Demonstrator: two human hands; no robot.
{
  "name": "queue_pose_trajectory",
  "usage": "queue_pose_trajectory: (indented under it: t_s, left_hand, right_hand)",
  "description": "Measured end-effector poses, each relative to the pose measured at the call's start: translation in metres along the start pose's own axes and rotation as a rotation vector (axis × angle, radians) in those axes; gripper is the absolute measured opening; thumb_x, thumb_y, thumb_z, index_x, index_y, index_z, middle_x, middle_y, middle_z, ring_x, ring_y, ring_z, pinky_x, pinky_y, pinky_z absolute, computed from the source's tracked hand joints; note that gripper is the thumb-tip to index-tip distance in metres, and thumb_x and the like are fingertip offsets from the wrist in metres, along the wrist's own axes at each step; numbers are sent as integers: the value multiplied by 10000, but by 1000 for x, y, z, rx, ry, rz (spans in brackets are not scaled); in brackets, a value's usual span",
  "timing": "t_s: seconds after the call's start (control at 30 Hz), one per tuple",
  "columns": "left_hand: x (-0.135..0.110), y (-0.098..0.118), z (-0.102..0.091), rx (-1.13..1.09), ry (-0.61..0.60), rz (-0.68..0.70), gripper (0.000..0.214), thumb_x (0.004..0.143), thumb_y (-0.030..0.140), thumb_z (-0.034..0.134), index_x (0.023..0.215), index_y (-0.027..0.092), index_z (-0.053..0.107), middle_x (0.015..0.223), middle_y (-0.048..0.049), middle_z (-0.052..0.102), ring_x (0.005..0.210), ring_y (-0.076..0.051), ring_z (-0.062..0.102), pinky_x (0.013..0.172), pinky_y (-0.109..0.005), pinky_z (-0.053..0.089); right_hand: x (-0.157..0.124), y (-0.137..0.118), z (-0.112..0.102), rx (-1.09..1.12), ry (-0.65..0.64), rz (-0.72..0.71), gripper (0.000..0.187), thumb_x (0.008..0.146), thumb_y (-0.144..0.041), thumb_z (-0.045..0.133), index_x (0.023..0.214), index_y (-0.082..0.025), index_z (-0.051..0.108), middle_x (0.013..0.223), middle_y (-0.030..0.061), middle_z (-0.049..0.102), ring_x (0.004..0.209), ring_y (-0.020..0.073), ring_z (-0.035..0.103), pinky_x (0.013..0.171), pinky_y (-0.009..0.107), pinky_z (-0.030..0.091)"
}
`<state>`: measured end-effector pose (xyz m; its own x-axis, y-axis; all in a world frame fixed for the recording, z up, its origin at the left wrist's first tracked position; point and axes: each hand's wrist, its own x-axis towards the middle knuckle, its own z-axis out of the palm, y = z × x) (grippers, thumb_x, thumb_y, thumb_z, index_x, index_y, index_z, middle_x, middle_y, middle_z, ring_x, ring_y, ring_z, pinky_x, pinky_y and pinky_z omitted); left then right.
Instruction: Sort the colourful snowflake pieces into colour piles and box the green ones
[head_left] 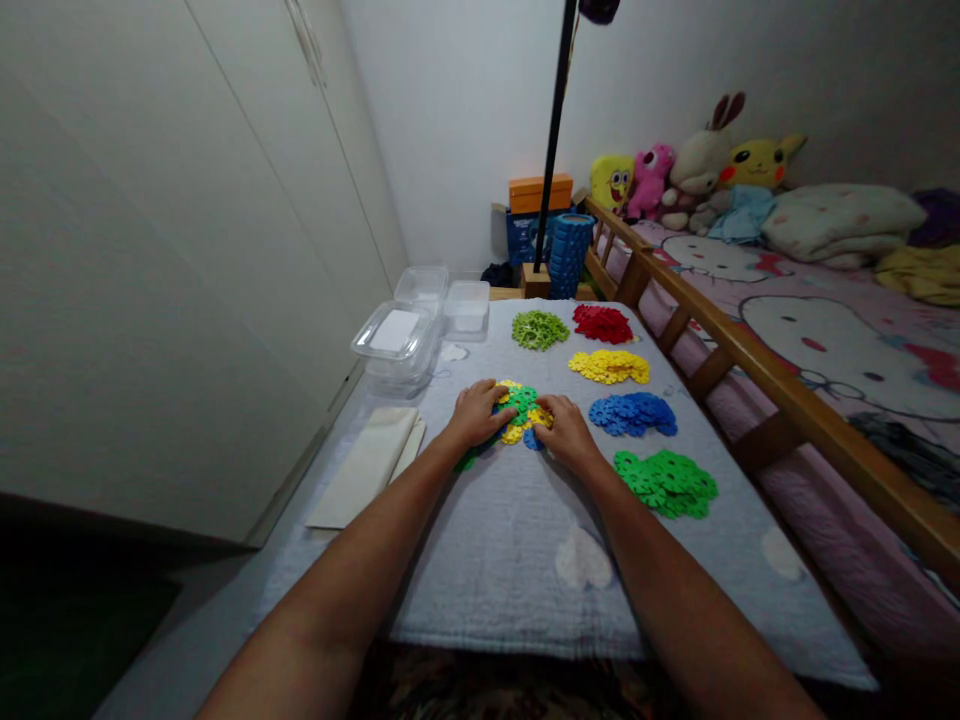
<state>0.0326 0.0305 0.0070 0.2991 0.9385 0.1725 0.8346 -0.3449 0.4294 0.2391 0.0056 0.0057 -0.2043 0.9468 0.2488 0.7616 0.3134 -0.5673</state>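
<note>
Curving L hand (474, 412) fingers round L side of mixed cluster of flat, flower-shaped yellow, green + blue plastic pcs (519, 405), bending R hand (568, 432) fingers onto its R side; can't tell if gripping any single pc. Working mid-surface on pale grey-blue cloth (510, 560). Reaching btwn folded off-white sheet (364, 470) on L + green flower-shaped plastic pile (666, 482) on R. Facing, farther off on R, like piles in blue (632, 414), yellow (609, 366), red (602, 324), + light-green small-pc pile (539, 330) beyond cluster.
</note>
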Motion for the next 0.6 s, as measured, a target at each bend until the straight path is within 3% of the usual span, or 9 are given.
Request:
queue_pose_trajectory:
  t_s: [0.07,0.2,0.33,0.47,0.6]
  left_hand:
    - [-7,2,2,-22,3,74,447,883,406,653,1297,238,638,1411,-120,579,1311,-291,541,1132,-461,413]
    - [-25,9,-1,-39,12,132,574,859,426,681,1384,225,568,1467,-144,531,1347,-309,511,1147,-470,397]
    - [-45,14,-4,20,19,86,815,741,517,787,1451,253,486,1543,-169,439,1432,-388,389,1169,-603,287]
    - [-61,15,2,55,51,-58,1044,572,598,875,1468,273,450,1560,-195,390,1450,-466,314,1156,-637,259]
    - [-66,17,9,44,103,-84,969,648,609,822,1463,248,443,1514,-187,446,1409,-423,388,1159,-609,286]
  right_hand:
    - [4,4,-10,2,18,-17,367,767,-161,577,1125,-171,661,1113,110,678,1064,241,594,975,373,455]
    - [19,24,-37,-45,74,-38,355,769,-169,590,1116,-181,667,1120,108,679,1072,242,602,980,379,465]
    - [44,58,-67,-152,175,-14,322,767,-197,628,1083,-158,682,1086,130,680,1058,265,605,980,397,465]
    - [70,92,-85,-302,215,89,333,754,-208,656,1080,-149,687,1087,136,685,1038,272,601,966,401,460]
    - [89,103,-82,-426,145,134,337,755,-178,649,1087,-158,696,1110,125,704,1022,258,598,964,390,440]
